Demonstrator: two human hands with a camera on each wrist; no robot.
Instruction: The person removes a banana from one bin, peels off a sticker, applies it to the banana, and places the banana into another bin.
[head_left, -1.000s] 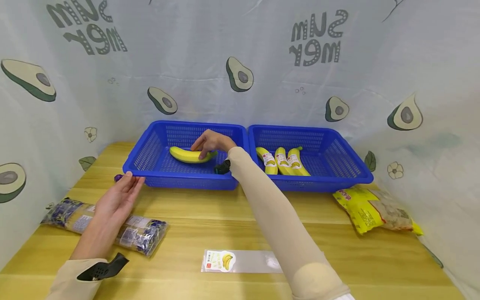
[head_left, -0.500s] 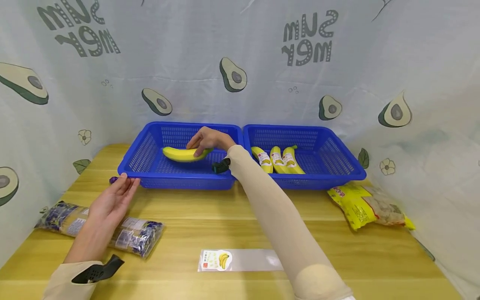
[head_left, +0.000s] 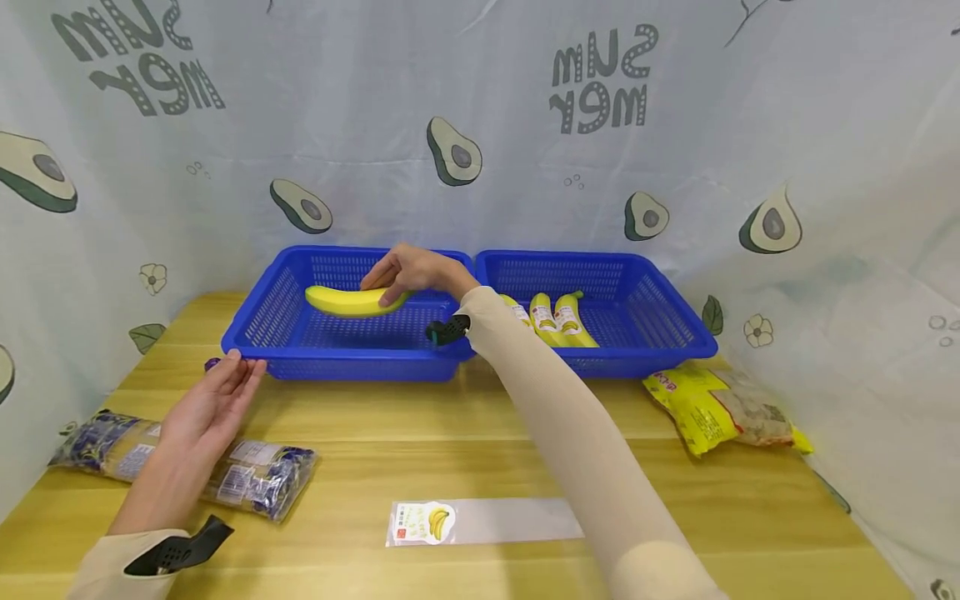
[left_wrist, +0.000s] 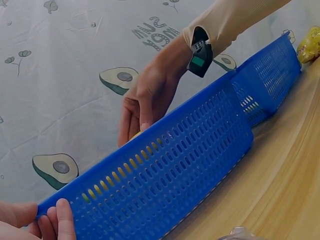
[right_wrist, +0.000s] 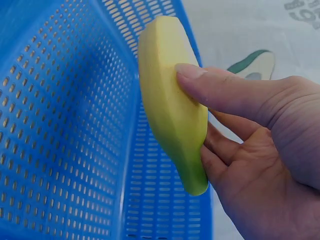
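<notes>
In the right wrist view a banana [right_wrist: 167, 95], yellow with a greenish stem end, is pinched between the thumb and fingers of my right hand [right_wrist: 260, 130]. The head view has that banana [head_left: 341, 302] raised inside the left blue basket [head_left: 360, 367], with my right hand [head_left: 416, 273] over its stem end. My left hand [head_left: 213, 404] holds the front left corner of this basket. Thumb and fingers of the left hand [left_wrist: 45, 222] meet at the rim in the left wrist view. The basket wall partly hides the banana there.
A second blue basket [head_left: 637, 362] adjoins on the right, holding 3 labelled bananas [head_left: 566, 317]. A clear strip bag [head_left: 487, 521] with a banana label lies in front. A blue-patterned packet [head_left: 258, 479] lies under the left forearm; a yellow packet [head_left: 697, 408] lies at right.
My right hand has lifted the banana off the left basket's floor, moving it slightly up. The left hand keeps its place at the basket corner. The whole head view has shifted left.
</notes>
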